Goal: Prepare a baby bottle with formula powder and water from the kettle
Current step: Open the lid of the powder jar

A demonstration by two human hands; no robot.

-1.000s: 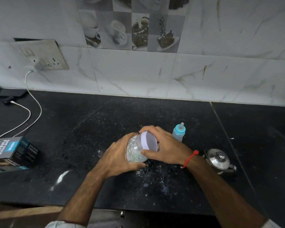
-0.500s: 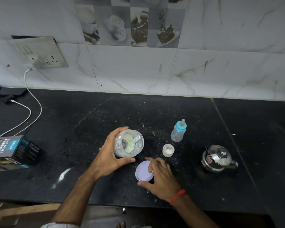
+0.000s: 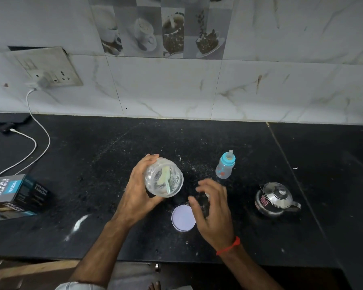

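Since half a second ago the right hand (image 3: 213, 208) has let go of the pale lilac lid (image 3: 183, 218) and lifted off it, and it now hangs blurred above the black counter (image 3: 96, 155) with fingers loose and spread, holding nothing; the small white cup seen beside it earlier is now mostly hidden behind those fingers. That lid lies flat on the counter, just left of the right hand and below the jar. The left hand (image 3: 138, 192) grips the clear formula jar (image 3: 164, 177), fingers and thumb curled round its wall, with the open mouth tipped toward the camera (a pale scoop and some powder show inside, though blur keeps the detail vague). The baby bottle (image 3: 225, 165) stands upright with its blue collar and teat on, to the right of the jar and apart from both hands. The steel kettle (image 3: 276, 199) sits further right, lid on, spout pointing right. At the far left lie a printed box (image 3: 15, 195) and a white cable (image 3: 33, 141) running up to the wall socket (image 3: 48, 69).
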